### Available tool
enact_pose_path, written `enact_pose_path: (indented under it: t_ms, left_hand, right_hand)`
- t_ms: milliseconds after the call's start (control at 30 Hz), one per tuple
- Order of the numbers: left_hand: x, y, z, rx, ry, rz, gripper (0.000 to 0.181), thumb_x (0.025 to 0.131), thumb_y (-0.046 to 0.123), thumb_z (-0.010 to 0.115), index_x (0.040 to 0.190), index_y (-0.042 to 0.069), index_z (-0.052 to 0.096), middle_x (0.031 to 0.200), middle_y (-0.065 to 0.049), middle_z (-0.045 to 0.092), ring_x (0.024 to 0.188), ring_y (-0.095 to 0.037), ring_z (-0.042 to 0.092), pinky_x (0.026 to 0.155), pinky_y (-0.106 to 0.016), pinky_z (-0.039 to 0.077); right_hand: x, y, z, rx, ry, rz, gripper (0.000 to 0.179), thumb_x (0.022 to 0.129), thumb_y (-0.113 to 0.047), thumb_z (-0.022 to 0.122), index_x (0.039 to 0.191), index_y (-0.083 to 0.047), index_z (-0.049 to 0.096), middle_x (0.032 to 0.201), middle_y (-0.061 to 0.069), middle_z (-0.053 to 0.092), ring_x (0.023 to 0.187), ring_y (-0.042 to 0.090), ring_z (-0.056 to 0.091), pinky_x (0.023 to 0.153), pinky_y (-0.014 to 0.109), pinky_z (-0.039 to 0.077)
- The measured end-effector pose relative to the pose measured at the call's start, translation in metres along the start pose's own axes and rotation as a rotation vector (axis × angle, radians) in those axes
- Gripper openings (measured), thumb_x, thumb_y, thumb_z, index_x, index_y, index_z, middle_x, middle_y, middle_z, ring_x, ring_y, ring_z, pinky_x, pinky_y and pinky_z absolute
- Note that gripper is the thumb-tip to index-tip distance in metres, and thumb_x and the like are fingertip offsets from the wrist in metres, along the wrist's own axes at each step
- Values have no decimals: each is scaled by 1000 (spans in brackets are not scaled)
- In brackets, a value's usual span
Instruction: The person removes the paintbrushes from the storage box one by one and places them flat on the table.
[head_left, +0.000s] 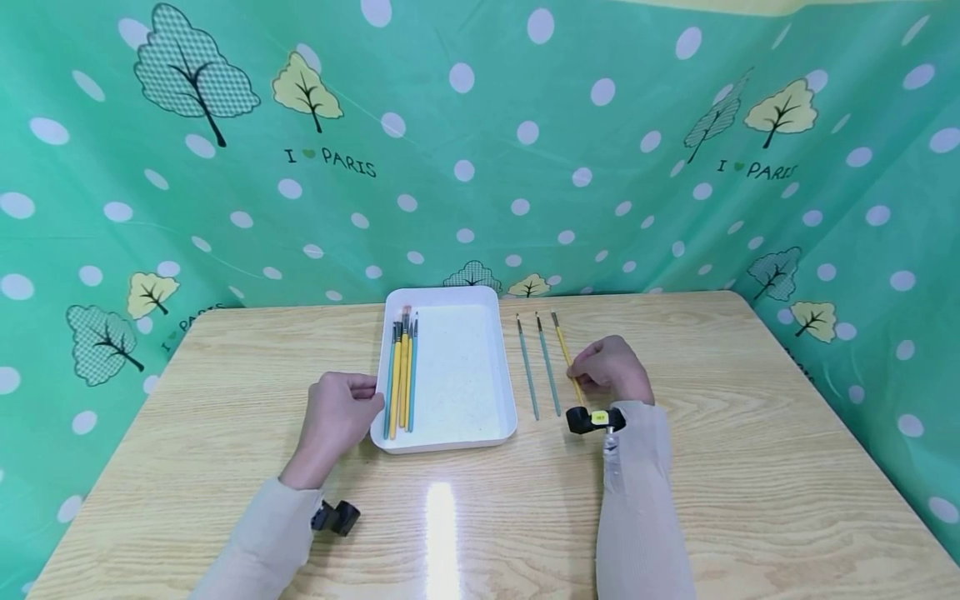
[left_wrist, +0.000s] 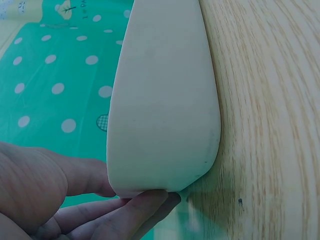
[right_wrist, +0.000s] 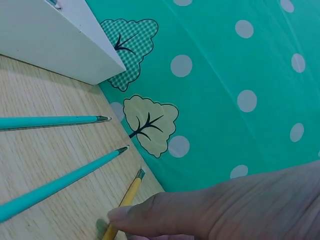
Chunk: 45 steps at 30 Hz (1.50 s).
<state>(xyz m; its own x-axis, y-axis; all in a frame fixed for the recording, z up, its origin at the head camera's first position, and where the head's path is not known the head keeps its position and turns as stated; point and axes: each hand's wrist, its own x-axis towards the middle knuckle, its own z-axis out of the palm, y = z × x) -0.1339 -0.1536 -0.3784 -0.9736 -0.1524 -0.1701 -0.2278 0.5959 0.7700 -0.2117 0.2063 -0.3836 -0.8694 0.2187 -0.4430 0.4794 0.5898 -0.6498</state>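
1. Apparently, a yellow brush is being picked up from the counter; it is pinched between thumb and fingers of the right hand. Whether it is already lifted cannot be told.
2. The white tray is set left of that brush, at the middle of the counter. Its left wall, toward the near corner, is gripped by the left hand, by which it seems to be steadied.
3. As judged, the next move calls for the yellow brush to be raised clear, carried left over the loose brushes and laid beside those in the tray, with the tray kept still.
4. One tray is counted. Three brushes are seen outside it: the pinched yellow one and two teal brushes, laid apart between tray and right hand, tips to the far side.
5. Five brushes are seemingly held along the tray's left side, three yellow-handled brushes and two teal-handled, though so closely packed that the count is not certain.
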Motion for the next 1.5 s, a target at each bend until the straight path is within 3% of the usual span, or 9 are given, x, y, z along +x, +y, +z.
enact_pose_path:
  t_ms: [200, 367, 533, 900, 1133, 1500]
  left_hand:
    - [1, 0, 1, -1, 0, -3, 32, 93, 9, 64, 121, -6, 70, 113, -25, 74, 100, -31, 74, 76, -33, 64]
    - [0, 0, 0, -1, -6, -11, 33, 93, 9, 65, 122, -6, 70, 115, -25, 74, 101, -32, 74, 77, -33, 64]
    - [0, 0, 0, 1, -8, -17, 33, 94, 10, 65, 123, -5, 69, 116, -25, 73, 102, -32, 74, 77, -33, 64]
    - [0, -1, 0, 7, -5, -12, 33, 93, 10, 65, 122, -5, 70, 115, -25, 74, 101, -32, 74, 76, -33, 64]
    - [1, 0, 0, 4, -4, -11, 32, 93, 9, 65, 121, -5, 70, 114, -24, 74, 101, -31, 74, 76, -33, 64]
    - [0, 1, 0, 15, -10, -10, 32, 93, 9, 65, 122, -6, 70, 114, -25, 74, 101, -32, 74, 78, -34, 64]
  right_hand:
    - [-14, -12, -6, 14, 57, -72, 20, 94, -18, 68, 108, -3, 70, 97, 12, 70, 86, 24, 66, 76, 35, 53]
    - [-18, -20, -5, 106, 18, -149, 23, 96, -16, 65, 111, 0, 70, 107, 15, 71, 85, 20, 69, 86, 38, 61]
    - [-21, -30, 3, 189, -20, -198, 23, 96, -14, 64, 113, 2, 68, 115, 19, 70, 88, 22, 73, 91, 41, 62]
    - [-32, -62, 37, 240, -92, -252, 19, 95, -13, 70, 108, -1, 69, 103, 15, 71, 83, 21, 73, 89, 42, 63]
    - [-39, -76, 62, 211, -102, -320, 16, 93, -13, 74, 104, -2, 69, 95, 13, 72, 75, 19, 72, 81, 38, 64]
    - [-46, -90, 99, 206, -141, -278, 16, 89, -15, 79, 99, -6, 70, 89, 9, 74, 76, 21, 75, 78, 38, 63]
